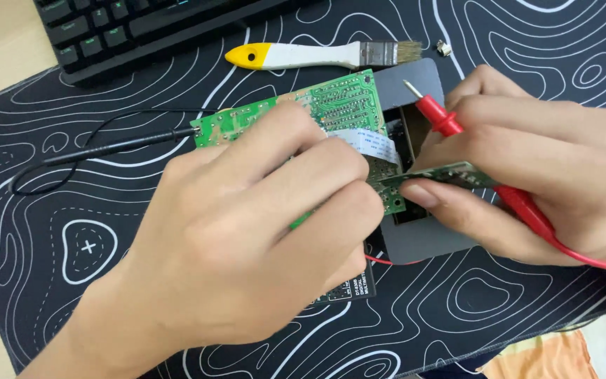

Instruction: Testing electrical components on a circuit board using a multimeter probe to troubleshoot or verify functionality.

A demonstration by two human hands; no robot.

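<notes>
I count two hands of mine, left [247, 245] and right [534, 168], two green circuit boards [331, 105] [450, 174], and two probes, one red [443, 119], one black [106, 147]. There is one brush [310, 55], one keyboard [128, 28], one white ribbon cable [369, 142] and one grey case [422, 238]. All sit on one patterned mat [50, 231].

I see two bare hands. My left hand [247, 238] is big in the picture, with its wrist showing. My right hand [541, 168] has short, neat nails. No sleeves, rings or gloves.

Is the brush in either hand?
No. The brush lies on the mat by the keyboard, apart from both hands; the right hand holds a red probe, the left hand the green board.
</notes>
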